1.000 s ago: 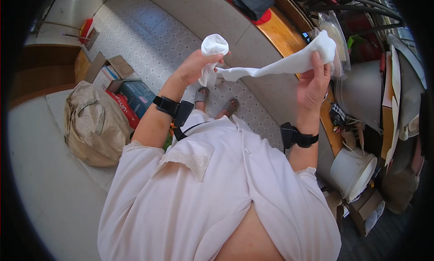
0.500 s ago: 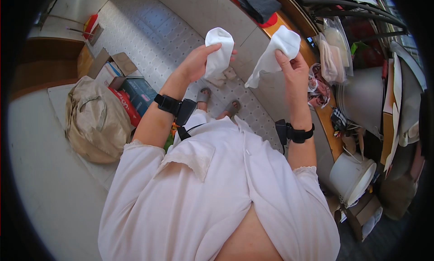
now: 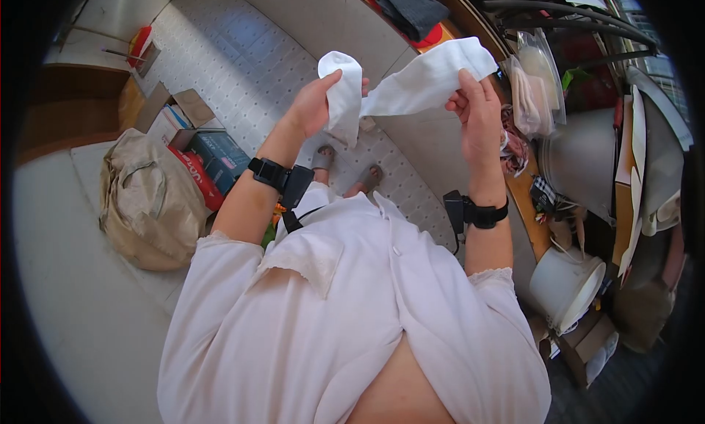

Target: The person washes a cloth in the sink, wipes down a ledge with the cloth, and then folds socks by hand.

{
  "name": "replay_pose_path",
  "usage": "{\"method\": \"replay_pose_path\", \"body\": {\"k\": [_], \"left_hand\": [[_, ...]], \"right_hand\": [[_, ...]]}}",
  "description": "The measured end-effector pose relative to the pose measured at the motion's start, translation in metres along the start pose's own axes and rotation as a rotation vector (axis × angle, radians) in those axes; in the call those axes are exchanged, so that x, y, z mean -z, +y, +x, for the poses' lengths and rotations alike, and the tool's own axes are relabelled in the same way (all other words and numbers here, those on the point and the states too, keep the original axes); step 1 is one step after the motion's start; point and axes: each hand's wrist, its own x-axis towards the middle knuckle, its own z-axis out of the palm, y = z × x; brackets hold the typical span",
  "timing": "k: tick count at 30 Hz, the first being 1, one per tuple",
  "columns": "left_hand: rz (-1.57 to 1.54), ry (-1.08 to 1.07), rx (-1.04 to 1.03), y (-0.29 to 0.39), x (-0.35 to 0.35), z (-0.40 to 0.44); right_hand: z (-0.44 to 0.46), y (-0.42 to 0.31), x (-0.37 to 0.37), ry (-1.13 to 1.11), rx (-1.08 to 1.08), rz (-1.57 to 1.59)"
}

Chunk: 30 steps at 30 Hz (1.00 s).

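Observation:
My left hand (image 3: 310, 106) is closed on a white sock (image 3: 342, 101), thumb in front and fingers behind, and the sock hangs down from it. A second white sock (image 3: 429, 78) is pinched at its upper right end between the thumb and fingers of my right hand (image 3: 476, 114). This one stretches out sideways, and its far end reaches the fingers of my left hand; whether they grip it I cannot tell. Both socks are up in front of me, above the floor.
A beige cloth bag (image 3: 150, 200) and an open cardboard box (image 3: 192, 108) are at the left. At the right is a wooden ledge (image 3: 530, 211) with folded dark cloth (image 3: 411, 11), plastic-bagged items (image 3: 534, 86) and a white bucket (image 3: 562, 284). My sandalled feet (image 3: 323, 158) stand on the tiled floor.
The right-hand sock has swung from hanging down to stretched sideways, its free end now at my left hand. My left hand has shifted slightly left with its sock.

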Motion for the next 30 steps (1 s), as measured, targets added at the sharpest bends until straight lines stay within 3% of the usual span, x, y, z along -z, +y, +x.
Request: {"method": "replay_pose_path", "body": {"k": [4,11,15,17,20,26,30], "left_hand": [[0.079,-0.009,-0.073,0.001,-0.024,-0.005],[0.162,-0.033,-0.115,0.005,-0.032,-0.008],[0.090,-0.074,-0.131,0.013,-0.032,-0.004],[0.048,-0.105,-0.139,0.017,-0.036,-0.005],[0.076,-0.129,-0.154,0.020,-0.041,-0.004],[0.189,-0.008,-0.101,-0.002,-0.012,0.014],[0.152,0.144,0.176,-0.038,0.031,0.029]], "right_hand": [[-0.010,0.010,-0.012,0.049,0.121,-0.221],[-0.024,0.024,-0.015,0.002,0.202,-0.298],[-0.024,0.038,0.003,-0.030,0.121,-0.316],[-0.021,0.048,0.011,0.020,0.083,-0.476],[-0.024,0.054,0.008,0.080,0.071,-0.314],[-0.024,0.011,-0.007,0.221,0.240,-0.394],[-0.030,-0.051,-0.023,0.158,0.396,-0.129]]}}
